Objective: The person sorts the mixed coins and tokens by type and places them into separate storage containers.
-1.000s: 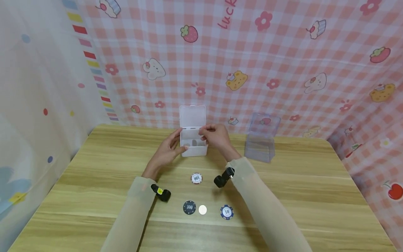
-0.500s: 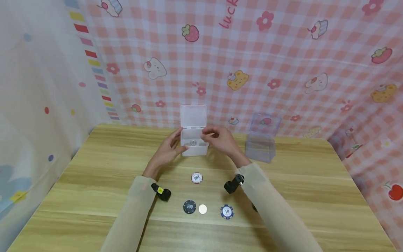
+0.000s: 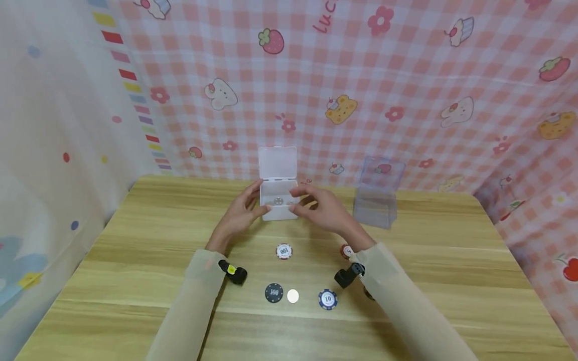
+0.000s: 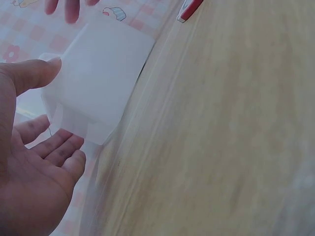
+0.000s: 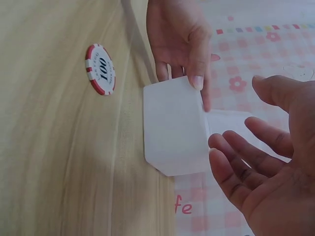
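A small white plastic box (image 3: 280, 214) stands at the table's back with its lid (image 3: 277, 162) raised. Silvery round coin-like pieces (image 3: 278, 201) lie inside; their exact kind is too small to tell. My left hand (image 3: 239, 215) holds the box's left side, thumb over the front rim and fingers at the side, as the left wrist view also shows. At the right side is my right hand (image 3: 322, 210), fingers spread and bent around nothing. In the right wrist view, the right hand (image 5: 275, 162) holds nothing, its thumb apart from the fingers.
A clear plastic box (image 3: 374, 210) with raised lid stands back right. Nearer lie a red-white 100 chip (image 3: 284, 251), a black 100 chip (image 3: 274, 293), a pale disc (image 3: 293, 296), a blue 10 chip (image 3: 327, 299) and a red 5 chip (image 3: 346, 250). A patterned cloth hangs behind.
The right hand has drawn back rightward from the box opening, its fingers spreading apart. A red 5 chip has come into view beside the right wrist. The left hand keeps its hold.
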Action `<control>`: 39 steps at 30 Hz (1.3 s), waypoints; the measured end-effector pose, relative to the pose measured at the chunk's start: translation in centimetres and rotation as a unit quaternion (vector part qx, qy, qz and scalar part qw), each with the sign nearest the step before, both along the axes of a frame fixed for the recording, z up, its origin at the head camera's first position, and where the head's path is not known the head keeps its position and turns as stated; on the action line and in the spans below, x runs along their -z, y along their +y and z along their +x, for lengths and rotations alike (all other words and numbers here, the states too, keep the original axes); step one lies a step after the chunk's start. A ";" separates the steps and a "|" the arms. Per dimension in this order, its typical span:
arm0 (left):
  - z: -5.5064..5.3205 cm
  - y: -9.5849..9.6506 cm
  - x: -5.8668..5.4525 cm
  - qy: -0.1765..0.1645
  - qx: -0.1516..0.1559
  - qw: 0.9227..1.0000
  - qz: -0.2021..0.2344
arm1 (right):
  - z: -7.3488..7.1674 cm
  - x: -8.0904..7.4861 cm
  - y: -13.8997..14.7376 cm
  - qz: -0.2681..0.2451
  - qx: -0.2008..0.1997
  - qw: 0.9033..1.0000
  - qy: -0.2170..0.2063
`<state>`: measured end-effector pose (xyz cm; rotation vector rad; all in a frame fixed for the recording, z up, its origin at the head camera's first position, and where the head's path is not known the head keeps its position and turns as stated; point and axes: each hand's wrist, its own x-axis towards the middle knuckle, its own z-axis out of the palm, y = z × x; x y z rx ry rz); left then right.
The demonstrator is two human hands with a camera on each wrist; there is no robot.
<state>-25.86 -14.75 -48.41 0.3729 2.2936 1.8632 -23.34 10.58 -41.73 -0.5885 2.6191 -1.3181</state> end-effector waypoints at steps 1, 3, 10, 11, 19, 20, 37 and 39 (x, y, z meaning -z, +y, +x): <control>-0.1 0.0 0.0 0.000 0.000 1.000 0.001 | 0.3 -0.1 0.1 0.006 -0.004 1.000 0.002; -0.1 0.1 0.1 0.002 -0.001 1.000 0.004 | 0.8 -0.3 0.4 0.013 -0.013 1.000 0.003; -0.3 0.1 0.1 0.007 -0.003 1.000 0.001 | 2.3 -0.1 1.2 0.035 -0.051 0.998 0.012; -0.3 0.0 0.1 0.007 -0.003 1.000 -0.001 | 2.5 -0.1 1.3 0.037 -0.057 0.998 0.012; -0.3 0.0 0.3 0.008 0.000 1.000 0.001 | 4.0 0.9 1.8 0.064 -0.093 0.994 -0.008; -0.3 0.0 0.3 0.009 0.001 1.000 0.002 | 4.2 1.0 1.8 0.068 -0.098 0.993 -0.010; 0.1 0.0 0.1 0.002 0.004 1.000 0.003 | 7.3 2.8 2.6 0.103 -0.161 0.981 -0.038; 0.1 0.0 0.1 0.002 0.004 1.000 0.002 | 7.6 3.2 2.6 0.101 -0.172 0.979 -0.037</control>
